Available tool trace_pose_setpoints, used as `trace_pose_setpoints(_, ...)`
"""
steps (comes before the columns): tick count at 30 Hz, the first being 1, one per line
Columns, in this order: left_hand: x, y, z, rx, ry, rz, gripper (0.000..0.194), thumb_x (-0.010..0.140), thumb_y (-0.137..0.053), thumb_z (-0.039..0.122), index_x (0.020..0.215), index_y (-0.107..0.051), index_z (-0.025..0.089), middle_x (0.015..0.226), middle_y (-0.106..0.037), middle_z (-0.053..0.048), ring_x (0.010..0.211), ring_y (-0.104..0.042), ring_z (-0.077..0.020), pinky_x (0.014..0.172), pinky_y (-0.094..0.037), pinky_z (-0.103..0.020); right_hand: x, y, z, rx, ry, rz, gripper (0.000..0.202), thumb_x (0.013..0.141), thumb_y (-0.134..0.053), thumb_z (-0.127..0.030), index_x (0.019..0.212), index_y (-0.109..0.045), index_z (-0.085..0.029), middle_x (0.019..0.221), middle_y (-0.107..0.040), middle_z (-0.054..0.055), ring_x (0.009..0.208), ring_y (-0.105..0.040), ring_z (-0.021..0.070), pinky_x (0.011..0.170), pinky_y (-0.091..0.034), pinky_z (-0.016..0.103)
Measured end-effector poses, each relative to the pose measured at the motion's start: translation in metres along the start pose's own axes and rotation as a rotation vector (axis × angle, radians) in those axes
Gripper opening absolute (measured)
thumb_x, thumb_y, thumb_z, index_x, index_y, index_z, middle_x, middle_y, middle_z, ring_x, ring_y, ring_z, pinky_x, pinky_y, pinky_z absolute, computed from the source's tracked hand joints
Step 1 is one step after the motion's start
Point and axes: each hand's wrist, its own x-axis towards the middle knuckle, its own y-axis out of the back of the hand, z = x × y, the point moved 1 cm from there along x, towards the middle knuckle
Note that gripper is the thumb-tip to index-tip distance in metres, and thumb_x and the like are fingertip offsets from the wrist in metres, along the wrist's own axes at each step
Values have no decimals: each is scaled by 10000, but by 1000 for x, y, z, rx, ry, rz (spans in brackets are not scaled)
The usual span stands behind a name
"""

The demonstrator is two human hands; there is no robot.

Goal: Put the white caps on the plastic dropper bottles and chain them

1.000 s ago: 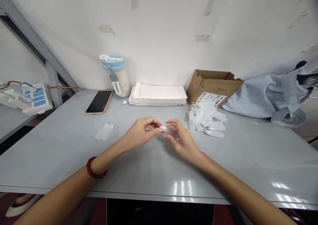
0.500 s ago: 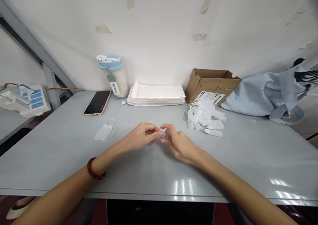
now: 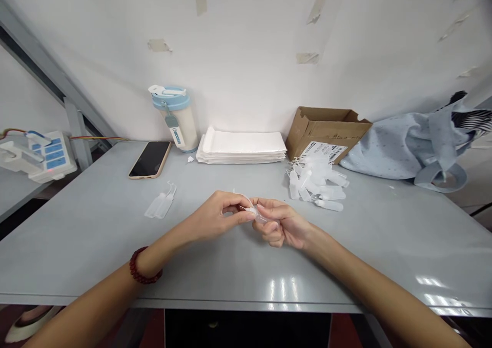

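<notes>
Between my two hands, above the middle of the table, is a small translucent plastic tag (image 3: 262, 218) with a thin white string curving up from it. My left hand (image 3: 223, 216) pinches the string end of the tag between thumb and fingers. The tag's body sits in my right hand (image 3: 283, 222), thumb on top and fingers curled beneath, hiding part of it. To the left, two similar tags with looped strings (image 3: 160, 204) lie side by side. A loose pile of such tags (image 3: 317, 181) lies on the right.
Along the wall stand a blue-lidded bottle (image 3: 182, 125), a stack of white padded envelopes (image 3: 242, 145), an open cardboard box (image 3: 326, 132) and a light blue cloth bag (image 3: 384, 145). A phone (image 3: 149, 159) lies at the left, near a power strip (image 3: 56, 156). The grey table's front edge (image 3: 246, 304) is close.
My right hand has turned and closed its fingers around the tag's body, where earlier its fingers were more spread. My left hand keeps its pinch, shifted slightly. The view has moved slightly.
</notes>
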Motion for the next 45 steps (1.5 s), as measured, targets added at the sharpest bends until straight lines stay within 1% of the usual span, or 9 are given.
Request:
trace_pose_setpoints(3, 0, 1, 0, 34, -36, 39, 165, 844, -589, 303, 848, -663, 156, 809, -624, -8, 740, -531, -116, 695, -423, -219, 1, -1, 1, -16, 20, 4, 234, 883, -497, -429, 835, -378, -232, 525, -236, -115, 411, -65, 38, 382, -77, 176)
trace_pose_setpoints(5, 1, 3, -1, 43, -24, 66, 174, 838, -591, 313, 850, -663, 155, 798, -622, -8, 729, -533, -118, 692, -424, -225, 1, -2, 1, -184, 125, 128, 215, 893, -478, -438, 914, -388, -244, 531, -267, -110, 415, -132, 52, 404, -146, 178)
trace_pose_setpoints(9, 3, 8, -3, 40, 64, 126, 233, 833, -582, 365, 775, -652, 150, 696, -570, 6, 655, -500, -110, 611, -393, -222, 1, -2, 4, -981, 431, 478, 228, 901, -461, -413, 1021, -425, -222, 651, -461, -36, 534, -369, 107, 524, -283, 233)
trace_pose_setpoints(13, 5, 9, -5, -22, 132, 113, 288, 838, -566, 391, 693, -612, 147, 575, -488, 30, 562, -454, -96, 541, -354, -220, 2, -1, 8, -1504, 561, 569, 259, 926, -368, -366, 1036, -478, -159, 866, -583, 107, 698, -488, 187, 594, -333, 292)
trace_pose_setpoints(21, 9, 5, -15, -82, 178, 75, 333, 835, -545, 415, 655, -586, 139, 537, -495, 27, 503, -456, -95, 523, -371, -232, 2, -13, 2, -884, 362, 557, 373, 932, -369, -447, 722, -498, -168, 594, -358, -42, 526, -327, 86, 501, -272, 225)
trace_pose_setpoints(27, 8, 1, -13, -63, 170, 50, 315, 829, -558, 418, 698, -619, 138, 541, -502, 28, 508, -460, -95, 520, -377, -221, 2, -7, 0, -258, 115, 365, 358, 884, -461, -466, 677, -457, -173, 511, -157, -105, 452, -92, 51, 414, -100, 205)
trace_pose_setpoints(34, 8, 0, -11, 38, 162, 71, 333, 849, -522, 436, 749, -634, 139, 552, -496, 25, 531, -461, -98, 509, -364, -210, 3, -6, 0, 22, 19, 344, 300, 861, -514, -365, 648, -446, -165, 515, -207, -98, 433, -142, 40, 406, -139, 188)
trace_pose_setpoints(39, 12, 16, -13, 122, 163, 214, 362, 844, -495, 461, 710, -608, 145, 576, -531, 15, 542, -512, -102, 533, -426, -209, -3, 2, -11, -246, 208, 476, 319, 836, -544, -455, 711, -473, -170, 595, -402, -40, 482, -339, 72, 464, -292, 218)
trace_pose_setpoints(45, 14, 72, -34, 574, 258, 609, 283, 812, -457, 359, 801, -640, 144, 767, -676, -68, 733, -628, -195, 713, -497, -302, -24, 44, -39, -1255, 720, 1162, 244, 883, -469, -383, 1014, -507, -180, 975, -615, 101, 800, -533, 206, 664, -409, 325)
